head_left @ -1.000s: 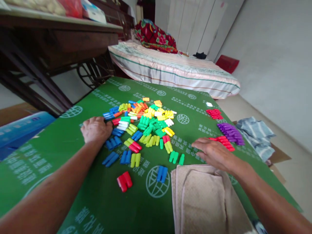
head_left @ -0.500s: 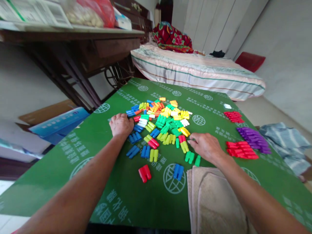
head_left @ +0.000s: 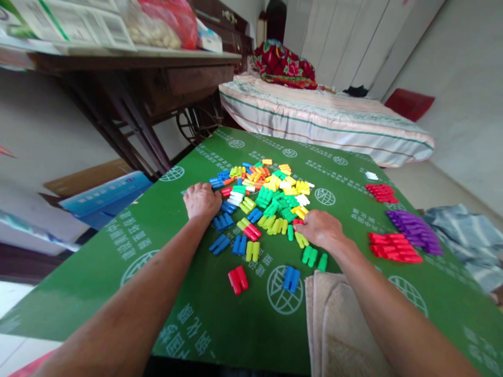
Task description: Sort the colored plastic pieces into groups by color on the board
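- While both hands rest on the green board (head_left: 188, 324), bare green surface lies open on the near side of the fingers, toward the person, and out to the board's left edge.
- Left hand (head_left: 201, 200): knuckles up, fingers curled loosely against the left fringe of the pile of coloured pegs (head_left: 267, 196); whether they grip a piece cannot be told.
- Right hand (head_left: 321, 229): palm down, fingers bent over a red peg (head_left: 297, 222) at the pile's near right edge; a firm grasp cannot be confirmed.
- Pegs are short, round-tipped plastic pieces, many joined side by side, in blue, green, yellow, red, orange and white.
- Loose ones nearer the person than the fingertips: one red pair (head_left: 238, 279), one blue pair (head_left: 291, 278), green pieces (head_left: 312, 256) just beside the right wrist.
- Well to the right of the right hand: two sorted red groups (head_left: 394, 248) (head_left: 381, 192) and one purple group (head_left: 414, 229).
- One beige towel (head_left: 341, 335) lies under the right forearm at the board's near edge.
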Demonstrator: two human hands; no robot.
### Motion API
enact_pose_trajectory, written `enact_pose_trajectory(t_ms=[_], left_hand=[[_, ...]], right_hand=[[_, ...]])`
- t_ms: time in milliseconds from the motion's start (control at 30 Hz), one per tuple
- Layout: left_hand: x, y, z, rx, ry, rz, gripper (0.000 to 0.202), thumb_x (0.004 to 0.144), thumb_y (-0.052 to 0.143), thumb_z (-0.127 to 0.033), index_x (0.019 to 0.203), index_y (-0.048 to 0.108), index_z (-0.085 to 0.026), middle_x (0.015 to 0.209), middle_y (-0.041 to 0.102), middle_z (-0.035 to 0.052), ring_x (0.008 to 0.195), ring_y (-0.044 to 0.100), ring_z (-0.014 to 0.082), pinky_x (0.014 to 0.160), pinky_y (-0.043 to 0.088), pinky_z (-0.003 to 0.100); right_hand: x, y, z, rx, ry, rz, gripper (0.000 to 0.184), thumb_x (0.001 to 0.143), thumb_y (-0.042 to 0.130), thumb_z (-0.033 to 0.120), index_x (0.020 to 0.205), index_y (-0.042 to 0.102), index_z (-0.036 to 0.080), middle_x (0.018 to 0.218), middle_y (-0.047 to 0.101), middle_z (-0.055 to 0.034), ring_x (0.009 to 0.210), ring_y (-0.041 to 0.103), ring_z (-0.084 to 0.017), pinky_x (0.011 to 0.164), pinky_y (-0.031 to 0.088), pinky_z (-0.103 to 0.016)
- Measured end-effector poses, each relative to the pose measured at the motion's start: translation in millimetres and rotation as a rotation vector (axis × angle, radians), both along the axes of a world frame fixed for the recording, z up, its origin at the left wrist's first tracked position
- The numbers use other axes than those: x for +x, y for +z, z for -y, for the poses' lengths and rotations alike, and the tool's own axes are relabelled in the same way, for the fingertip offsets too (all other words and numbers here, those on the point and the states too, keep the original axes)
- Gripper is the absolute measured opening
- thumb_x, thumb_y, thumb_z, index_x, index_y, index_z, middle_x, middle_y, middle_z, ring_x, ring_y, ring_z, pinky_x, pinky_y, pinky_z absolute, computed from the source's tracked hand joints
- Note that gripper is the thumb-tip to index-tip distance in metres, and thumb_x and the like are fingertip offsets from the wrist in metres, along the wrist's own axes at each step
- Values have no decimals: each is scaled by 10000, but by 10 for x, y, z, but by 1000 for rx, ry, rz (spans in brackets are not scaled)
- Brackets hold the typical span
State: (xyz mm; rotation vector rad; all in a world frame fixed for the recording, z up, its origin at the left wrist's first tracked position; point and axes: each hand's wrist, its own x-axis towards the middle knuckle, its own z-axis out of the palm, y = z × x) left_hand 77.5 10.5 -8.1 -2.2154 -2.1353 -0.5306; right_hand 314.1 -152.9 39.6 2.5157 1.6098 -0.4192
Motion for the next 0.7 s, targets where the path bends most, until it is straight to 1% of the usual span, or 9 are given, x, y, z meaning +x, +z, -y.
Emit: enact_pose_trajectory(t_ms=[100, 233, 333, 367, 400, 500, 567, 633, 700], left_hand=[[-1, -1, -6, 0, 0, -6, 440, 779, 382, -353, 1078, 603, -116, 1185, 571, 179, 1130, 453, 344, 939, 379, 471], [-10, -9, -18, 2, -6, -16, 421, 779, 385, -360, 1055, 609, -134, 1174, 575, 175, 1123, 458, 343, 926, 385, 469], [-14, -1, -13, 1, -11, -20, 422, 779, 387, -363, 1058, 608, -137, 1172, 577, 175, 1117, 464, 346, 922, 385, 466], [-13, 5, -9, 0, -11, -21, 427, 779, 387, -364, 1064, 607, -134, 1172, 578, 176, 1116, 466, 346, 923, 384, 465], [-11, 11, -4, -3, -10, -23, 432, 779, 387, -365, 1070, 605, -132, 1173, 577, 177, 1116, 468, 346, 925, 383, 462], [-3, 32, 10, -10, -3, -30, 447, 783, 377, -370, 1086, 602, -130, 1187, 571, 176, 1121, 467, 347, 931, 383, 457], [3, 47, 14, -16, -3, -35, 458, 788, 370, -373, 1102, 597, -130, 1199, 567, 177, 1134, 460, 346, 939, 381, 459], [9, 66, 16, -28, -9, -36, 472, 790, 366, -378, 1119, 591, -123, 1205, 565, 182, 1146, 452, 348, 947, 380, 464], [12, 89, 12, -44, -17, -35, 488, 792, 362, -390, 1124, 588, -113, 1215, 558, 189, 1146, 449, 355, 950, 381, 472]], right_hand=[[-54, -10, -42, -14, 15, 27, 379, 783, 525, 483, 902, 718, 179, 957, 707, -124, 888, 667, -265, 666, 492, -313], [-118, -14, -43, -9, 17, 51, 297, 749, 578, 381, 909, 708, 168, 978, 699, -134, 908, 661, -259, 685, 493, -302], [-85, -43, -9, 68, 44, -23, 232, 733, 576, 331, 854, 701, 177, 925, 706, -114, 866, 662, -249, 678, 485, -310], [-60, -67, 7, 125, 50, -100, 219, 734, 571, 331, 837, 697, 185, 891, 709, -96, 842, 660, -237, 679, 482, -310], [-32, -98, 24, 198, 51, -220, 214, 738, 567, 336, 833, 692, 190, 857, 711, -75, 815, 656, -219, 680, 480, -304], [38, -211, 78, 439, 0, -742, 274, 736, 588, 368, 909, 676, 175, 810, 707, -36, 745, 635, -171, 686, 479, -285], [67, -274, 114, 565, -40, -1034, 355, 723, 618, 399, 971, 662, 147, 833, 705, -44, 747, 631, -164, 703, 482, -291], [111, -303, 150, 640, -59, -1167, 396, 704, 651, 407, 996, 656, 140, 872, 705, -55, 784, 636, -169, 744, 484, -305], [222, -291, 190, 662, -37, -1160, 391, 697, 666, 380, 1009, 655, 144, 920, 706, -62, 829, 640, -172, 790, 483, -314]])
